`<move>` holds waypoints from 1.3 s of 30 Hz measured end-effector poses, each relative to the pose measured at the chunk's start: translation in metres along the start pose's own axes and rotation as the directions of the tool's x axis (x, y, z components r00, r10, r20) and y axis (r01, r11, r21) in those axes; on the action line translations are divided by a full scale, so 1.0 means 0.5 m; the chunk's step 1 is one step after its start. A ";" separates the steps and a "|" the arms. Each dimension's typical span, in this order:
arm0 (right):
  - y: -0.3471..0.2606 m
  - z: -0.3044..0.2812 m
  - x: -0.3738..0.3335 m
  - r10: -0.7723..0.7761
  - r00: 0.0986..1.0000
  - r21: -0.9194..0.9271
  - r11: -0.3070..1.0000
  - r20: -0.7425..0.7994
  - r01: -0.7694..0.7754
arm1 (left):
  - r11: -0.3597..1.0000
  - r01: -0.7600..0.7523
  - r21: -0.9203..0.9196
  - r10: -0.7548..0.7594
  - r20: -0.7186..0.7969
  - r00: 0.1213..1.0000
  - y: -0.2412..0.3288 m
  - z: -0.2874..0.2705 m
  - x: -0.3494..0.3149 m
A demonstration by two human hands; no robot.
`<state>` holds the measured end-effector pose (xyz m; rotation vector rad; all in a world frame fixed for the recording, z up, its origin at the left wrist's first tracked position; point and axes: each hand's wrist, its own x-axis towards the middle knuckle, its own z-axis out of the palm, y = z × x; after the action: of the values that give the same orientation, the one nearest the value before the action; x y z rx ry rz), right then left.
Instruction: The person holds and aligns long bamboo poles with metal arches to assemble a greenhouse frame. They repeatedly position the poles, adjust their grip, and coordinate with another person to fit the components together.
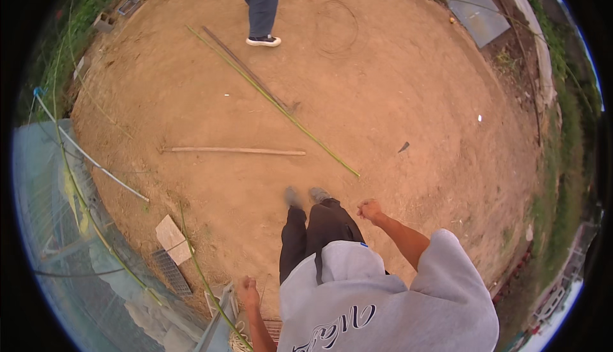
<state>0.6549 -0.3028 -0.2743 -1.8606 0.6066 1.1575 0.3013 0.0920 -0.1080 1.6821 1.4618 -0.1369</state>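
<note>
My right hand (pixel 369 210) is held out to the right of my legs, its fingers curled in and nothing visible in them. My left hand (pixel 249 292) hangs low on the left, loosely closed, with no object showing in it. Nearest to it, a thin green pole (pixel 205 283) slants past without touching the hand. On the dirt ahead of my feet lie a wooden stick (pixel 236 151) and a long green bamboo pole (pixel 287 114). A dark brown pole (pixel 239 64) lies along the far part of the bamboo.
Another person (pixel 262 4) stands at the far side, legs showing. A wire loop (pixel 337 26) lies nearby. On the left are a netted frame (pixel 48 179), a pale pole (pixel 96 157), a flat board (pixel 174 239) and a dark grate (pixel 171 272). A grey sheet (pixel 469 7) lies far right.
</note>
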 end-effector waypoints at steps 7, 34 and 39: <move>0.187 -0.017 -0.056 0.100 0.985 -0.037 0.994 -0.140 -0.106 | 0.983 -0.183 0.032 0.154 0.407 0.900 0.113 0.344 0.383; 0.157 0.140 1.117 -0.302 0.923 -0.760 0.650 -0.240 0.015 | 0.686 -0.719 0.114 0.367 0.799 0.477 0.218 1.051 0.510; 0.187 0.162 1.199 -0.170 0.945 -0.773 0.624 -0.278 -0.115 | 0.630 -0.759 0.166 0.291 0.855 0.429 0.237 1.077 0.533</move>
<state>0.8193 -0.2662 -0.8629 -2.8565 0.2232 1.1967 0.7199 -0.0543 -0.5306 2.0787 0.1175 -0.8687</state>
